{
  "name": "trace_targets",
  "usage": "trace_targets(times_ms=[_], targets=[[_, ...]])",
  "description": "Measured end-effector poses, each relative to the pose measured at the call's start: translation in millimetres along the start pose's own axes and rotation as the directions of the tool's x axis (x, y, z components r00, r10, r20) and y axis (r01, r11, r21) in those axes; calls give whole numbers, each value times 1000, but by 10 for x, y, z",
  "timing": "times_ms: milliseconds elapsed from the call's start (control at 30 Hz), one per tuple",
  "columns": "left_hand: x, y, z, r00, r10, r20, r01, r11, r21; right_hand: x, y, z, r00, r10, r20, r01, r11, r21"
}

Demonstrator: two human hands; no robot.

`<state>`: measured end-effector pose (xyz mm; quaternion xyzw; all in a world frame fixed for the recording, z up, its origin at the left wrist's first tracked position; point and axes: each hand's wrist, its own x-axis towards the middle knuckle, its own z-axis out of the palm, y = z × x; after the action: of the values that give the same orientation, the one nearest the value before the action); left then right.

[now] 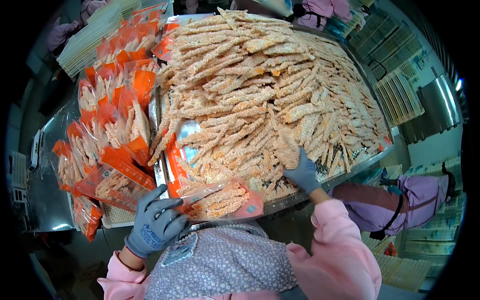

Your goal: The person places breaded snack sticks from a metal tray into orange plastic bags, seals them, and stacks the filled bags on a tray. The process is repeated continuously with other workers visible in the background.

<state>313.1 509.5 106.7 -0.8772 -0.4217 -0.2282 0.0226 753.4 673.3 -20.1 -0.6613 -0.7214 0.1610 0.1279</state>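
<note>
My right hand (pixel 303 173), in a grey glove, is closed around a blurred bunch of breaded strips (pixel 288 148) at the near side of a large heap of breaded strips (pixel 240 82). My left hand (pixel 157 219), also gloved in grey, is at the left end of a clear and orange plastic bag (pixel 219 200). Some of its fingers reach out and others curl by the bag's edge; whether they grip the film is hidden. This bag lies flat on the near edge of the heap with several strips inside.
Many filled orange bags (pixel 112 101) crowd the left side, some overhanging a white perforated tray (pixel 116 216). A scale (pixel 35 150) stands at far left. Stacked plastic trays (pixel 93 37) rise behind. A person in purple (pixel 405 204) is close on the right, beside more trays (pixel 431 225).
</note>
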Motion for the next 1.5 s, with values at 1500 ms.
trace_targets(times_ms=[1500], targets=[[293, 142, -312, 992, 120, 33, -116, 989, -93, -264, -2357, -559, 350, -561, 751, 647, 724, 239]])
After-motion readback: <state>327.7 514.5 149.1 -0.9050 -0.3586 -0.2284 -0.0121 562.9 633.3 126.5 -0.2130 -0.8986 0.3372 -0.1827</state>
